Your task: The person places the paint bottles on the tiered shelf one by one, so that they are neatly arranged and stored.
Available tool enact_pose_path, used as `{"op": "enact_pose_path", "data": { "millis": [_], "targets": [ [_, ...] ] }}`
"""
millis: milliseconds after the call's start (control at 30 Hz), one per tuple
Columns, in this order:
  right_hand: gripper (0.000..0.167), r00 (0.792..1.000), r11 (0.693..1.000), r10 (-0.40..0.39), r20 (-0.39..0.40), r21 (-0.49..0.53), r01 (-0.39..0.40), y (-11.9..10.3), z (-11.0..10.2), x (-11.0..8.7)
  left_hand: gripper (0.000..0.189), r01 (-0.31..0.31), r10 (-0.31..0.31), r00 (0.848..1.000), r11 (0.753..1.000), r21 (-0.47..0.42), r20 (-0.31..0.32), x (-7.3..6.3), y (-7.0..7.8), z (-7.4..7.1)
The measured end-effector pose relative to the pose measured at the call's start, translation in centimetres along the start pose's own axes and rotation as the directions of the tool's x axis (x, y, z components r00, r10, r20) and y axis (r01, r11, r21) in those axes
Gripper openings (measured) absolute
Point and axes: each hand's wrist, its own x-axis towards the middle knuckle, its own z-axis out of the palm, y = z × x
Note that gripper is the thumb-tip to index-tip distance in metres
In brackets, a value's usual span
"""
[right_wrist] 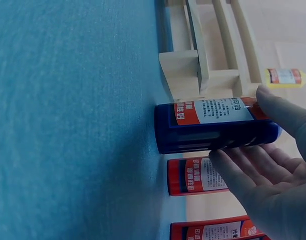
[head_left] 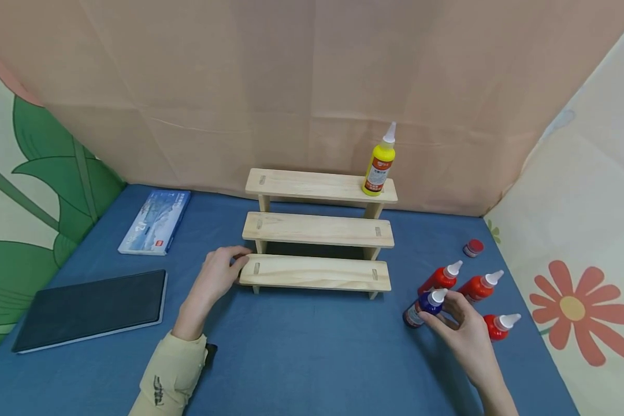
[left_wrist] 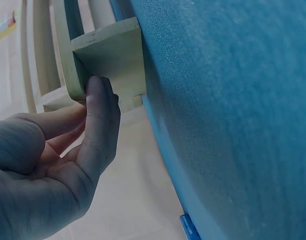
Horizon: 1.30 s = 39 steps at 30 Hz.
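Observation:
My left hand (head_left: 218,275) pinches the left end of the lowest board of a three-tier wooden shelf (head_left: 317,273). In the left wrist view, the thumb and fingers (left_wrist: 99,120) meet at the board's corner. My right hand (head_left: 465,329) holds a dark blue bottle (head_left: 425,308) with a white pointed cap, thumb on one side and fingers on the other. The bottle stands upright, its base at the blue cloth in the right wrist view. Three red bottles (head_left: 501,325) with white pointed caps are close around this hand. On the top board's right end stands a yellow bottle (head_left: 379,167).
A small red-capped jar (head_left: 473,248) lies behind the red bottles. To the left are a blue-and-white box (head_left: 155,222) and a flat dark tablet-like slab (head_left: 91,309). A beige cloth (head_left: 312,86) hangs behind the shelf, and a patterned wall (head_left: 577,231) borders the right side.

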Motion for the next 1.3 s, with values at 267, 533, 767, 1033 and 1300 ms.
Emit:
{"op": "enact_pose_path", "data": {
  "millis": [267, 533, 767, 1033, 1300],
  "targets": [
    [0.061, 1.000, 1.000, -0.015, -0.007, -0.003, 0.015, -0.1, 0.2, 0.0, 0.027, -0.007, 0.007, 1.000, 1.000, -0.006, -0.006, -0.1, -0.2, -0.1],
    [0.058, 0.999, 0.999, -0.047, -0.018, -0.007, 0.046, -0.1, 0.3, 0.0, 0.028, -0.002, 0.002, 1.000, 1.000, -0.002, -0.005, 0.0, 0.1, 0.0],
    [0.058, 0.998, 0.998, -0.064, -0.024, -0.026, 0.063, -0.6, 0.3, -0.1, 0.027, 0.007, -0.007, 1.000, 1.000, -0.010, 0.002, 0.0, 0.0, 0.1],
    [0.056, 0.997, 0.997, -0.077, -0.020, -0.028, 0.076, -1.1, 0.2, -0.2, 0.027, 0.001, -0.001, 1.000, 1.000, -0.013, -0.001, 0.1, 0.0, 0.1],
    [0.057, 0.995, 0.995, -0.098, -0.019, -0.032, 0.097, -1.7, 0.1, -0.1, 0.028, 0.008, -0.008, 1.000, 1.000, -0.012, 0.001, 0.2, 0.0, 0.1]
  ]
}}
